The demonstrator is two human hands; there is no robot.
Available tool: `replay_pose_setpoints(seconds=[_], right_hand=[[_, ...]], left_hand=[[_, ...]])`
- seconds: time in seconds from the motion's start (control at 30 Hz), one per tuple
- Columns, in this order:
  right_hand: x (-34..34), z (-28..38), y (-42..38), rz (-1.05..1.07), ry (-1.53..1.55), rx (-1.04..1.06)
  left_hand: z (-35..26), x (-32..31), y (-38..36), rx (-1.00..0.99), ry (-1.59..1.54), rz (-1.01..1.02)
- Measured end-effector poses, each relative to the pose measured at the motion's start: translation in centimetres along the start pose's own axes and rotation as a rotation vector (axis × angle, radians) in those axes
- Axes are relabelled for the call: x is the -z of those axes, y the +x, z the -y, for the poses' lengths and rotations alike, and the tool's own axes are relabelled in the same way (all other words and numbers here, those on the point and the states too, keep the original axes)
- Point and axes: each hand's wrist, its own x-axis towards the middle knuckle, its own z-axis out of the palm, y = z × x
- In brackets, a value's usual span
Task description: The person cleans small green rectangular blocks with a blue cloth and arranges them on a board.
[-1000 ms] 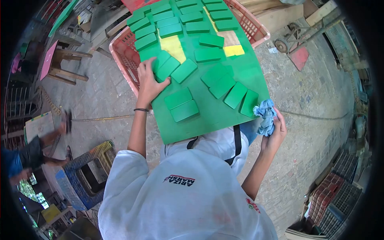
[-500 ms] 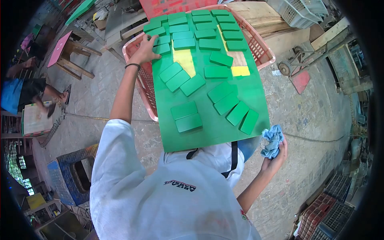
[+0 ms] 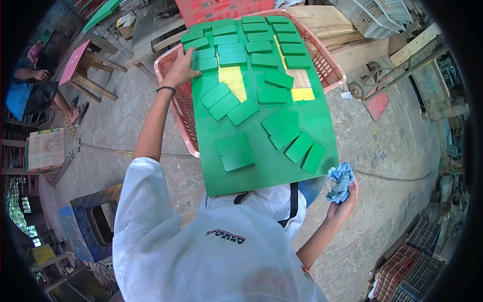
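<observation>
A green board (image 3: 271, 161) rests over a pink plastic basket (image 3: 332, 68), its near edge at my waist. Several green rectangular blocks (image 3: 237, 158) lie on it, in rows at the far end and scattered nearer. Yellow patches (image 3: 232, 83) show between the rows. My left hand (image 3: 180, 68) is at the board's left edge, fingers touching a green block (image 3: 205, 65) at the end of a row; whether it grips the block is unclear. My right hand (image 3: 348, 197) holds a crumpled blue cloth (image 3: 340, 182) beside the board's near right corner.
At the far left a person (image 3: 45, 93) sits near a pink-topped stool (image 3: 74, 63). A blue box-like stand (image 3: 83, 226) is at lower left. A wheeled cart (image 3: 358, 89) stands on the right, stacked crates (image 3: 402, 267) at lower right. A cord (image 3: 121, 149) crosses the floor.
The near edge of the board sits slightly lower in view. My left hand has shifted slightly down, and my right hand with the cloth is almost unmoved. The person at left has changed posture.
</observation>
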Motion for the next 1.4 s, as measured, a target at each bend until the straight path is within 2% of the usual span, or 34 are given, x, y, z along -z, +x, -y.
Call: replay_pose_setpoints(seconds=[0.13, 0.23, 0.3, 0.43, 0.5, 0.63, 0.7, 0.87, 0.93, 1.4], right_hand=[[-0.2, 0.3, -0.1, -0.004, -0.015, 0.006], [-0.5, 0.5, -0.3, -0.020, -0.047, 0.019], [-0.3, 0.5, -0.1, -0.038, -0.063, 0.011], [-0.5, 0.6, -0.2, -0.021, -0.075, 0.007], [-1.1, 0.6, -0.2, -0.029, -0.062, 0.022], [-0.6, 0.1, 0.2, -0.017, -0.069, 0.008], [-1.0, 0.1, 0.4, -0.010, -0.049, 0.008], [-1.0, 0.0, 0.5, -0.036, -0.059, 0.035], [-0.7, -0.4, 0.3, -0.034, -0.057, 0.031], [0.7, 0.1, -0.3, -0.060, -0.039, 0.029]], left_hand=[[0.1, 0.1, 0.1, 0.054, -0.048, 0.023], [0.7, -0.2, 0.1, -0.023, 0.073, -0.010], [0.4, 0.0, 0.1, 0.044, 0.022, 0.049], [-0.4, -0.3, -0.8, 0.076, -0.171, 0.000], [-1.2, -0.5, -1.3, 0.034, 0.061, -0.098], [-1.9, -0.8, -0.7, 0.060, 0.096, -0.149], [-3.5, -1.1, 0.1, 0.358, 0.101, -0.086], [-6.0, -1.9, 0.8, 0.452, 0.062, -0.064], [-6.0, -2.2, 1.8, 0.536, 0.087, -0.151], [-4.3, -3.2, 5.0, 0.489, 0.250, -0.011]])
